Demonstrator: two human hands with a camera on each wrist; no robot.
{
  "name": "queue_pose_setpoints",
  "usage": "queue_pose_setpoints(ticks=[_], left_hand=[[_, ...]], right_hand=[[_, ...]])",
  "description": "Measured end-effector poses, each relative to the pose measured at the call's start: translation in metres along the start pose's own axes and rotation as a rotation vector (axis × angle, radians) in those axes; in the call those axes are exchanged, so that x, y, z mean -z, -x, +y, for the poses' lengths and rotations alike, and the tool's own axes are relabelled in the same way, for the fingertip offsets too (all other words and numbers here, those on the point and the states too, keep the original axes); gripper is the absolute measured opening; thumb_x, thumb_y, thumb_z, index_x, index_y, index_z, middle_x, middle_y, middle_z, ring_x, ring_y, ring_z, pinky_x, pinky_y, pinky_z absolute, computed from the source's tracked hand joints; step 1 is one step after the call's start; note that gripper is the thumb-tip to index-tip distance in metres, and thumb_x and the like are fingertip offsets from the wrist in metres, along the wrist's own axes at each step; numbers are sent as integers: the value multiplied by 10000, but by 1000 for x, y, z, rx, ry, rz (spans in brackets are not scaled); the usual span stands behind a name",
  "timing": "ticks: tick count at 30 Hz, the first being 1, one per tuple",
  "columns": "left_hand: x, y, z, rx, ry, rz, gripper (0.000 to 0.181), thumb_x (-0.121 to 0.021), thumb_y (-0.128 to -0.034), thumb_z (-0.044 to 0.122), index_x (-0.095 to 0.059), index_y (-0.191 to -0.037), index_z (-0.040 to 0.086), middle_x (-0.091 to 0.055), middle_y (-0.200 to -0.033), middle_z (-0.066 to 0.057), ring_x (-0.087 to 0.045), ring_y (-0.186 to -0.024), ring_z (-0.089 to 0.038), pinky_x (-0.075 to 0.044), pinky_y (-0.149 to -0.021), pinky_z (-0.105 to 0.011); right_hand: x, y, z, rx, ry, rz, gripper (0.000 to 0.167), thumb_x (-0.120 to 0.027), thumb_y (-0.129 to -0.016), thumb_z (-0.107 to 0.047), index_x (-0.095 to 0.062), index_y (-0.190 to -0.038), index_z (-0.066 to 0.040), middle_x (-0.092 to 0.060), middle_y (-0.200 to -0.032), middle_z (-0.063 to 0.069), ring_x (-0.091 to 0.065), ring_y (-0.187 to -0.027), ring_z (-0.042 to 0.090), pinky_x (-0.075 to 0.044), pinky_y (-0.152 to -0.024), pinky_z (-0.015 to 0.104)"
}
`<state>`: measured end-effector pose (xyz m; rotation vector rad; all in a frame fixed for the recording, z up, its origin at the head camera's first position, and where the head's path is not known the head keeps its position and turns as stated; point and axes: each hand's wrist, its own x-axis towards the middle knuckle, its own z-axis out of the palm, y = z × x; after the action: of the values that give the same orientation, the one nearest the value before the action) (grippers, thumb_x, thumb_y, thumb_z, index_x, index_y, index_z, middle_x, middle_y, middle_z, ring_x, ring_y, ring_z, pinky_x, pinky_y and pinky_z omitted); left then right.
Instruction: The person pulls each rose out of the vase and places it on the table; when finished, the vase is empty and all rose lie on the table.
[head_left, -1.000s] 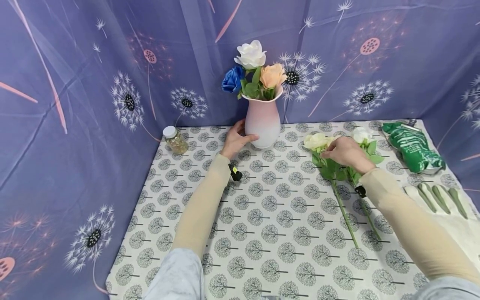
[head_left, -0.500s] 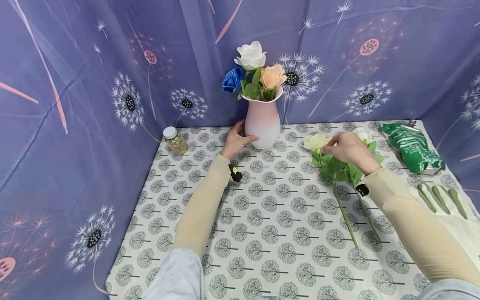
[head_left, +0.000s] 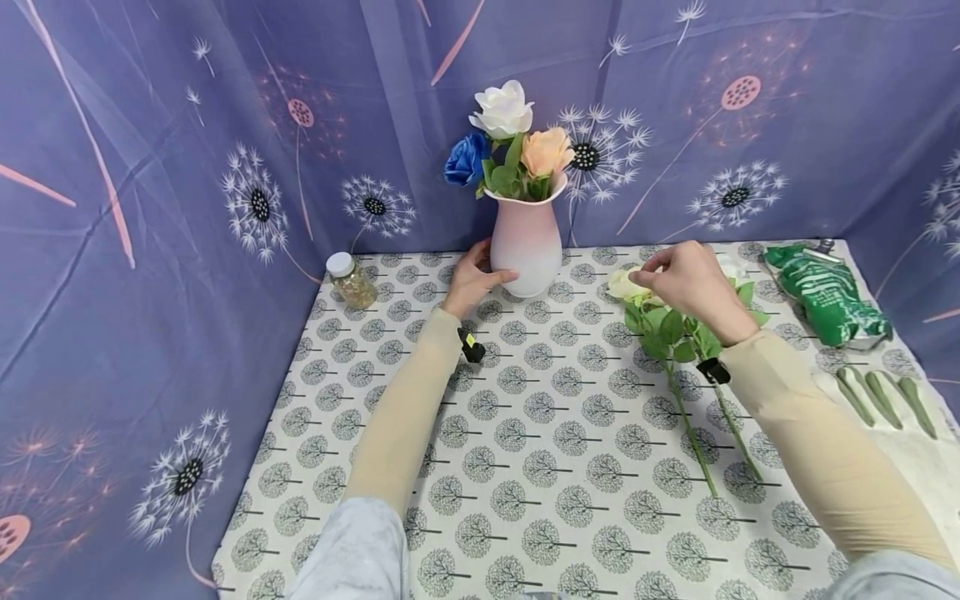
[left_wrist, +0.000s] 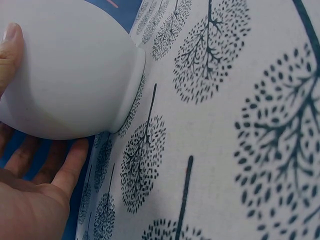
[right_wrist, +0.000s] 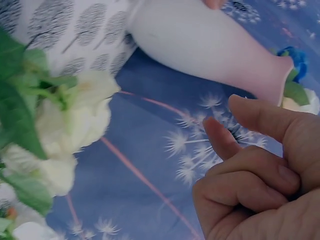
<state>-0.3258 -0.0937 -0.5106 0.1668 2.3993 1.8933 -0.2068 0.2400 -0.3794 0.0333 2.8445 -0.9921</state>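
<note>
My left hand point(head_left: 471, 279) holds the lower body of a pink-and-white vase point(head_left: 527, 242), thumb on its front and fingers round its far side. Upright in that vase stand a blue rose point(head_left: 465, 158), a white rose point(head_left: 502, 110) and a peach rose point(head_left: 546, 152). My right hand point(head_left: 693, 287) hovers over long-stemmed roses on the table, with a cream rose point(head_left: 628, 285) below its fingertips and another white rose point(head_left: 735, 268) partly hidden behind it. In the right wrist view its thumb and index finger point(right_wrist: 222, 140) are apart, other fingers curled, nothing between them.
A white-capped jar point(head_left: 352, 282) stands at the back left of the patterned tablecloth point(head_left: 540, 475). A green bag point(head_left: 828, 296) lies at the back right, with white-and-green gloves point(head_left: 885, 396) in front of it. A purple curtain point(head_left: 420, 92) hangs close behind the vase.
My right hand has lifted away from the roses and shifted slightly, thumb and fingertips now higher above the blooms. The left hand stays on the vase, which has not moved.
</note>
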Motion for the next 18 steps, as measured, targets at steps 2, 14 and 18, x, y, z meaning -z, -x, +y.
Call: queue_pose_setpoints(ticks=[2, 14, 18], left_hand=[[0, 0, 0, -5, -2, 0, 936, -945, -855, 165, -452, -1650, 125, -559, -1653, -132, -536, -1537, -322, -463, -1305, -445], [0, 2, 1, -6, -10, 0, 947, -943, -857, 174, -441, -1658, 121, -542, -1671, -130, -514, -1557, -314, -435, -1326, -442], [0, 1, 0, -12, -4, -2, 941, -943, -859, 169, -445, -1655, 117, -546, -1666, -133, -517, -1553, -314, -432, -1328, -439]], right_hand=[[0, 1, -7, 18, -12, 24, 403, -776, -1007, -381, -799, -1191, -23, -793, -1084, 212, -516, -610, 150, -473, -588, 331], [0, 1, -38, 152, -43, 207, 268, -810, -977, -248, -828, -1049, 9, -815, -862, 200, -490, -466, 147, -439, -593, 325], [1, -3, -49, 182, -66, 249, 264, -816, -975, -260, -834, -1027, -1, -808, -835, 173, -499, -478, 137, -428, -645, 318]])
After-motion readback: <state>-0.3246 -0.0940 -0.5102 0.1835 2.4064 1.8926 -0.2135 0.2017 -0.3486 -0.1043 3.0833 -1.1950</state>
